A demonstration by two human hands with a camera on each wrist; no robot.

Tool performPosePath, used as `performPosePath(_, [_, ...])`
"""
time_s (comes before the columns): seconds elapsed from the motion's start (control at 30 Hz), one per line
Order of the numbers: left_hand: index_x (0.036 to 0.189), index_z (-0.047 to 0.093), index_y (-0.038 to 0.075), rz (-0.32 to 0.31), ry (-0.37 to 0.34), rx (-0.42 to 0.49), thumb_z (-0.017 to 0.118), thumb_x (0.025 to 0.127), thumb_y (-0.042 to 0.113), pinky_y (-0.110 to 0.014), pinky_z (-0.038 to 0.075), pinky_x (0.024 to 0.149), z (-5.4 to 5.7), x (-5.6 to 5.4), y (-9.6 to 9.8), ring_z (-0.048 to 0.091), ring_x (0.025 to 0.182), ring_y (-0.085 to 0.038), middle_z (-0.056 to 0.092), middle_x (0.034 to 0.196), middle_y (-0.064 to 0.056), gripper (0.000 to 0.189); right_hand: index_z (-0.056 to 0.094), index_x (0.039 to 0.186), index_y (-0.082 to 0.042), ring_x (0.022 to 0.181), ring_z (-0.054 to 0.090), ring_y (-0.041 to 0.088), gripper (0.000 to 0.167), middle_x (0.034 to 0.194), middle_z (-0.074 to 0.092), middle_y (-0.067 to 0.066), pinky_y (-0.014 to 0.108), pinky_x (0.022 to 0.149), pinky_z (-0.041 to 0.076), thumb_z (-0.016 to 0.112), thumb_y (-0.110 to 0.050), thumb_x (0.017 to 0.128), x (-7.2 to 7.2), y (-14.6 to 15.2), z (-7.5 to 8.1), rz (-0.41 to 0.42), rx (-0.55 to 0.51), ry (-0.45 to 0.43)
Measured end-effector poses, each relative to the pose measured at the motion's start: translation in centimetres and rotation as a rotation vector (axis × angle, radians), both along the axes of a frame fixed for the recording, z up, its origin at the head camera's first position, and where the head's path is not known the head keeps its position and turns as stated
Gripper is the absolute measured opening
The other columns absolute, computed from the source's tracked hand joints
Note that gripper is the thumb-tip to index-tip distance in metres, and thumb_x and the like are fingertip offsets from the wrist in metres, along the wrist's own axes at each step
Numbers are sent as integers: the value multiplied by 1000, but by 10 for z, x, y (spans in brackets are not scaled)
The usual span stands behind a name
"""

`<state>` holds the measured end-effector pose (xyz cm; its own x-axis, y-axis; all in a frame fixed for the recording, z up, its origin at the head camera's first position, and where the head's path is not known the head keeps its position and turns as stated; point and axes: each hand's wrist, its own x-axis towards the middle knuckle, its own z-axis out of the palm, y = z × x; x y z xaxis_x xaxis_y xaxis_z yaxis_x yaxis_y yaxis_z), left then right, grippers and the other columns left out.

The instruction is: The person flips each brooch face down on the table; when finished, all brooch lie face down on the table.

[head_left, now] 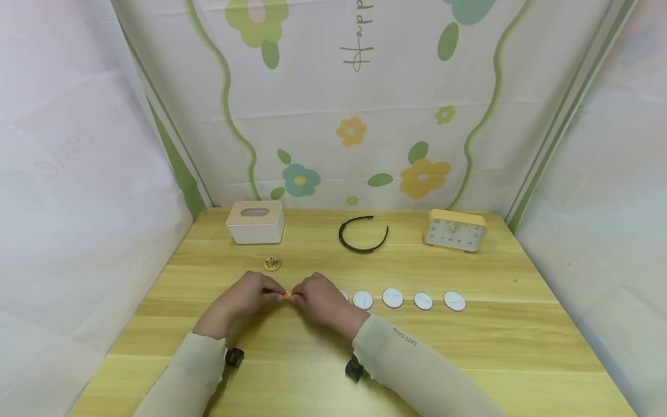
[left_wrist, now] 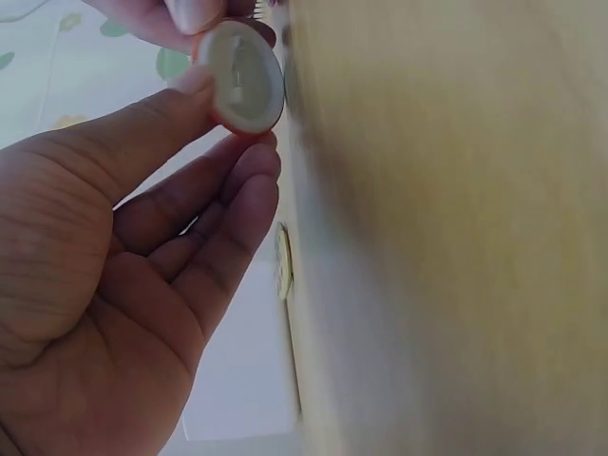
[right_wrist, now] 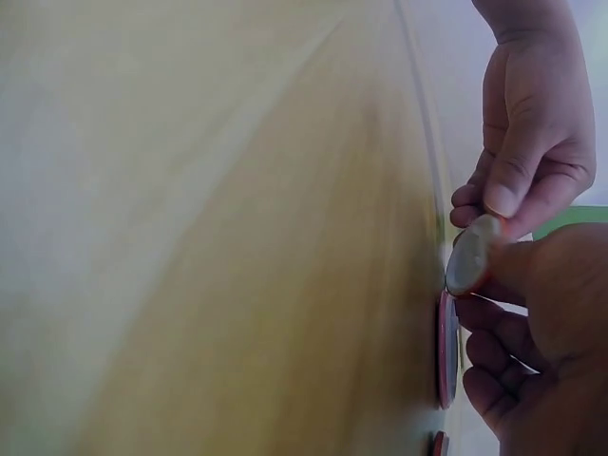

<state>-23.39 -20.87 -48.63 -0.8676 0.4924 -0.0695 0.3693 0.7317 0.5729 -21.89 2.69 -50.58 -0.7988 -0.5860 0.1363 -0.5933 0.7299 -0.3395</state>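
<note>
Between both hands is a round pin badge [head_left: 288, 294], held just above the table. In the left wrist view, this badge [left_wrist: 245, 81] shows an orange rim and a white back with a pin. My left hand [head_left: 244, 298] pinches its left edge between thumb and fingers. From the other side, my right hand [head_left: 322, 300] pinches the right edge, as the right wrist view of the badge [right_wrist: 468, 256] also shows. A yellow patterned badge [head_left: 272, 264] lies face up beyond the left hand. Right of the hands, several badges [head_left: 393, 297] lie in a row, white backs up; the nearest is partly hidden.
On the wooden table [head_left: 469, 359], a white tissue box [head_left: 256, 231] stands at the back left. A black headband [head_left: 365, 250] lies at the back middle, and a yellow clock [head_left: 455, 231] stands at the back right. Patterned curtains [head_left: 323, 104] enclose the table.
</note>
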Motion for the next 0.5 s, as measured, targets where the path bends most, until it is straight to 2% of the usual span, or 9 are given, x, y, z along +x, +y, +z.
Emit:
performPosePath(0.27, [107, 88, 23, 56, 99, 9, 74, 105, 20, -30, 59, 81, 1, -2, 4, 70, 91, -5, 83, 104, 9, 14, 78, 128, -18, 93, 67, 14, 23, 110, 82, -2, 29, 84, 57, 66, -23, 110, 0, 0, -1, -94, -85, -50])
performPosePath(0.37, [106, 88, 21, 77, 108, 4, 75, 104, 20, -32, 59, 82, 1, -3, 6, 70, 90, -5, 83, 101, 9, 13, 70, 133, -19, 97, 67, 14, 28, 111, 81, -2, 29, 84, 57, 72, -19, 105, -2, 0, -3, -89, -112, -73])
performPosePath(0.5, [105, 87, 21, 85, 78, 1, 76, 103, 18, -36, 62, 87, -2, -4, 8, 73, 95, -7, 83, 101, 9, 12, 65, 128, -23, 102, 67, 14, 32, 111, 81, -4, 28, 87, 56, 79, -17, 101, -4, 0, -5, -48, -140, -98])
